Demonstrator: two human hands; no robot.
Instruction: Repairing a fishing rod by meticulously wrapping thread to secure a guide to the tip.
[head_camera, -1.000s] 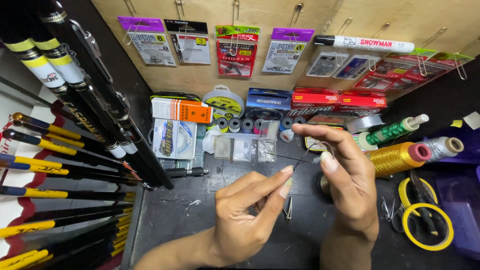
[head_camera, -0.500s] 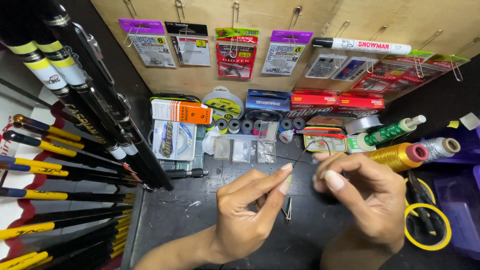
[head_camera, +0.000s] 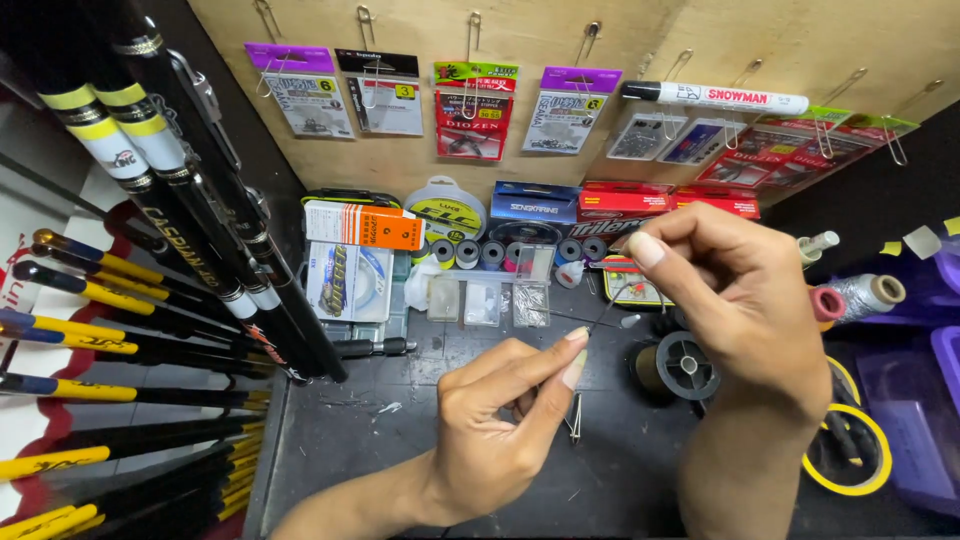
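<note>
Head view: purple-topped hook packets (head_camera: 298, 90) above orange box (head_camera: 362, 225).

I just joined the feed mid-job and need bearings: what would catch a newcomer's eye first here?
Two bare hands meet over the dark worktop, the left hand and right hand pinching something too fine to make out, perhaps thin line. At far left stands a rack of black fishing rods with yellow bands. Behind, a wooden board carries hanging hook packets and a white marker pen.

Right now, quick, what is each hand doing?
Left hand: pinched shut, thumb against forefinger; what it holds is too small to tell.
Right hand: fingers curled shut; contents cannot be told.
</note>
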